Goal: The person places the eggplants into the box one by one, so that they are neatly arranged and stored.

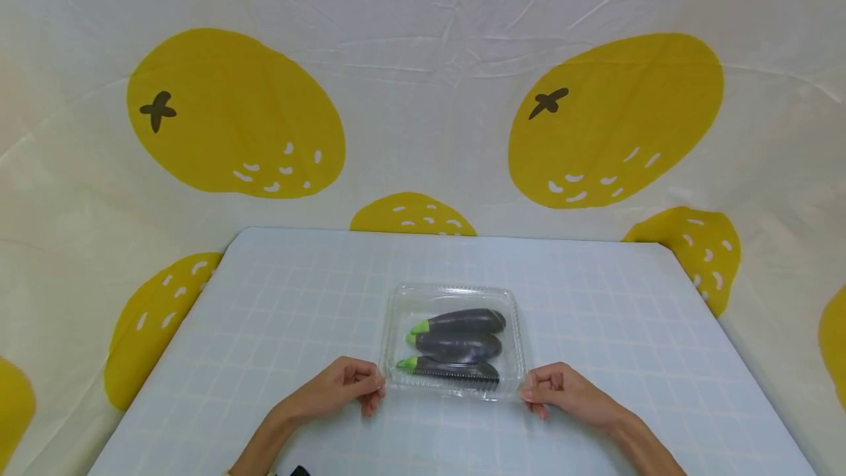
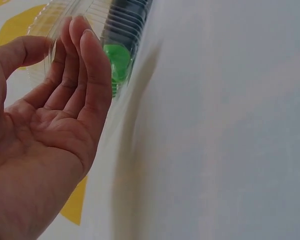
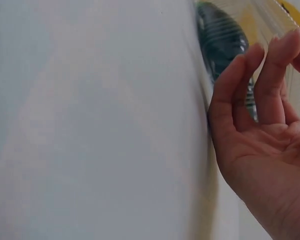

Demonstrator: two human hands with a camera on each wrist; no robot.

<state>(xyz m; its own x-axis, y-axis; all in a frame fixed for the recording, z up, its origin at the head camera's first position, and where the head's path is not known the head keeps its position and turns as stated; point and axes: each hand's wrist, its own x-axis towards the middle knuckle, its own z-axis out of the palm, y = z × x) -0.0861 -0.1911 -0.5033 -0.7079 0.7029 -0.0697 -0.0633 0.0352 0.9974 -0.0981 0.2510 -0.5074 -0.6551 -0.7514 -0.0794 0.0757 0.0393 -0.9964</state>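
A clear plastic container (image 1: 456, 392) with ribbed walls sits on the table, and three dark purple eggplants with green stem ends lie inside it: a back one (image 1: 463, 321), a middle one (image 1: 459, 347) and a front one (image 1: 452, 367). The left hand (image 1: 349, 386) pinches the container's near left corner between thumb and fingers. At the near right corner, the right hand (image 1: 562, 392) pinches the rim the same way. The left wrist view shows the left hand (image 2: 60, 110) beside a green stem end (image 2: 117, 62). In the right wrist view, the right hand (image 3: 262, 110) partly covers a dark eggplant (image 3: 222, 40).
The table (image 1: 297, 300) has a pale blue checked cover. Behind it and at both sides hangs a white cloth (image 1: 423, 109) printed with large yellow fruit. A small black object (image 1: 300, 471) shows at the bottom edge, by the left forearm.
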